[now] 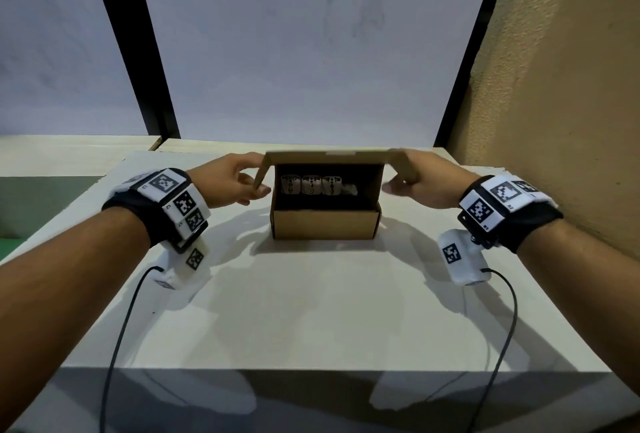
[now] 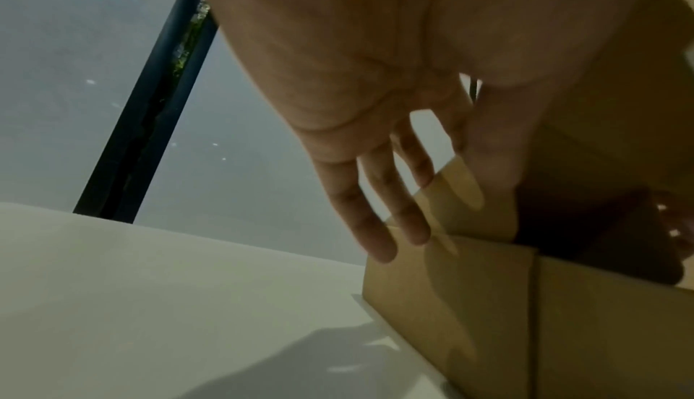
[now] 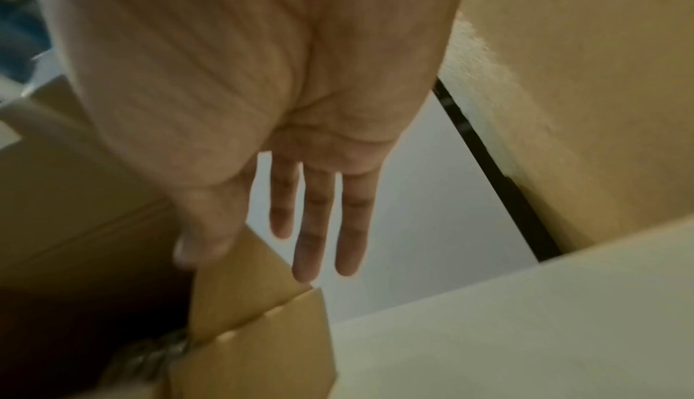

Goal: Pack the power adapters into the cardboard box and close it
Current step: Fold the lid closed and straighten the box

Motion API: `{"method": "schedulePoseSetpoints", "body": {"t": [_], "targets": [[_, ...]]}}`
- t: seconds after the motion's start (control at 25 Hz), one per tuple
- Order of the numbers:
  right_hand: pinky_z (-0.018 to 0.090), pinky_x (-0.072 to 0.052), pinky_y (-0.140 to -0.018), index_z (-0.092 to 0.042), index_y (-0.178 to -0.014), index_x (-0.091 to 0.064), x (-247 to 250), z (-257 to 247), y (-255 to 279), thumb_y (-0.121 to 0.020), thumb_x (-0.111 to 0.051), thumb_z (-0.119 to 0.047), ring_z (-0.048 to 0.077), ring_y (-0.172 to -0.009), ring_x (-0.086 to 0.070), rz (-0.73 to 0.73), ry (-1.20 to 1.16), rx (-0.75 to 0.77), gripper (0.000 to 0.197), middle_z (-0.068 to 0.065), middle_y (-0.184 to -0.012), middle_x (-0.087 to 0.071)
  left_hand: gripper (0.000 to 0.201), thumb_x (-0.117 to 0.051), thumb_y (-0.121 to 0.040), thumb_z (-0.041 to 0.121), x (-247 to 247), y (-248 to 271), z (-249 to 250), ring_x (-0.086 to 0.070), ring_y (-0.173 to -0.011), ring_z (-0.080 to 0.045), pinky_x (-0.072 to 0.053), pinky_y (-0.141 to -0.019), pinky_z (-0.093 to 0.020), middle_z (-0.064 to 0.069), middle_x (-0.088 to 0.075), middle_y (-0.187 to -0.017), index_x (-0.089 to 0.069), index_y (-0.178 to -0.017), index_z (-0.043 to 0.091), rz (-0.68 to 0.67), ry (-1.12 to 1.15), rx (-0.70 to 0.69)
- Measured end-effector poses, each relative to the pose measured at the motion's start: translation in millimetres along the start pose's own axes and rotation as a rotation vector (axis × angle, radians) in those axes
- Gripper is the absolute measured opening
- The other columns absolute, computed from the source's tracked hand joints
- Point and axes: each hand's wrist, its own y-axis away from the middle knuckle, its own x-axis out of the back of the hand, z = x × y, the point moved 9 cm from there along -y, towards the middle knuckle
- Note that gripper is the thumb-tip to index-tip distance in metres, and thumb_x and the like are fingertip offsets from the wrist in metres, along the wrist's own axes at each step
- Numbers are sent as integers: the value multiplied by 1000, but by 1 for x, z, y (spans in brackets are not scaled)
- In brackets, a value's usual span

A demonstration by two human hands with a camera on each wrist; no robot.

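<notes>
Now we are at the closing step: the cardboard box sits on the white surface, its hinged lid brought forward and half lowered over the opening. Our left hand pinches the lid's left side flap between thumb and fingers; in the left wrist view the fingers lie fairly straight along the outside of that flap. Our right hand grasps the lid's right side flap in the same manner, thumb below and fingers behind it.

Inside, three white power adapters stand in a row against the back wall, with a smaller dark-and-pale object at the right end of the row that we cannot identify. We count one box, one lid with two side flaps, and no adapter left out on the surface, so packing looks finished.

To do this well, we judge that both flaps should be folded inward together and steered inside the side walls before the lid comes down, keeping the two hands level so the lid does not twist. The adapters stand fairly tall in the box, so we should watch that a flap does not catch on the outer ones, and press the front lip home only once both flaps have slipped in.
</notes>
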Motion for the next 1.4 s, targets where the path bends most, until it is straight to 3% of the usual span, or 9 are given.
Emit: {"method": "schedulePoseSetpoints", "body": {"t": [0.12,0.2,0.32,0.4,0.48,0.72,1.04,1.2,1.4], "targets": [[29,-50,-90,-36,-144,-38,-19,10,14,-85,-49,13,13,-102,-63,-231,87,-1,77,-31,-101,-49,73,-37,-88,-15,-6,7,-1,-62,-92,0,-45,-70,-8,18,-49,-123,-46,-131,44,-42,-235,-2],[18,-51,-83,-34,-133,-54,-2,7,11,-78,-35,20,13,-101,-67,-68,70,19,79,-21,-107,-59,73,-30,-87,-18,0,6,9,-59,-90,5,-44,-68,-5,16,-51,-125,-50,-130,39,9,-275,-24],[6,-43,-70,-24,-113,-71,26,-5,5,-94,-48,-1,12,-92,-69,211,-141,-9,38,-16,-101,-68,44,-42,-95,-1,21,3,33,-64,-101,-9,-54,-77,-21,9,-61,-123,-62,-116,32,226,-77,-93],[17,-41,-75,-28,-117,-68,14,-23,1,-100,-48,-29,5,-84,-62,116,-150,4,27,-32,-78,-66,23,-52,-95,25,16,1,43,-63,-104,-10,-51,-89,-29,9,-66,-118,-68,-111,32,229,-95,-87],[23,-39,-79,-30,-121,-67,-4,-30,-1,-99,-44,-43,-1,-74,-53,-12,-76,-13,34,-32,-57,-59,30,-52,-92,43,1,0,38,-57,-106,-6,-41,-93,-26,10,-67,-120,-71,-112,31,127,-250,-44],[28,-41,-87,-33,-120,-69,-16,-23,-1,-95,-51,-46,12,-103,-54,9,-12,-46,34,-4,-124,-66,35,-52,-91,47,-13,9,26,-51,-114,-3,-32,-96,-24,22,-59,-127,-64,-121,35,91,-319,-31],[38,-42,-104,-31,-122,-68,-38,-23,2,-94,-53,-45,19,-120,-54,-48,130,4,35,-8,-132,-63,37,-51,-91,48,-27,9,24,-55,-114,-7,-41,-91,-24,27,-54,-131,-63,-123,34,27,-488,-38],[42,-45,-97,-24,-123,-68,-49,-25,4,-97,-49,-41,23,-113,-56,-61,153,56,36,1,-123,-63,37,-50,-91,50,-33,5,27,-59,-108,-9,-45,-85,-27,24,-55,-132,-66,-120,34,10,-587,-37],[34,-46,-86,-19,-122,-68,-49,-28,1,-97,-48,-40,22,-99,-56,-45,153,61,38,1,-111,-61,37,-47,-96,35,-46,19,13,-33,-137,-1,-21,-106,-20,22,-40,-145,-54,-133,33,-13,-502,-67]]}}
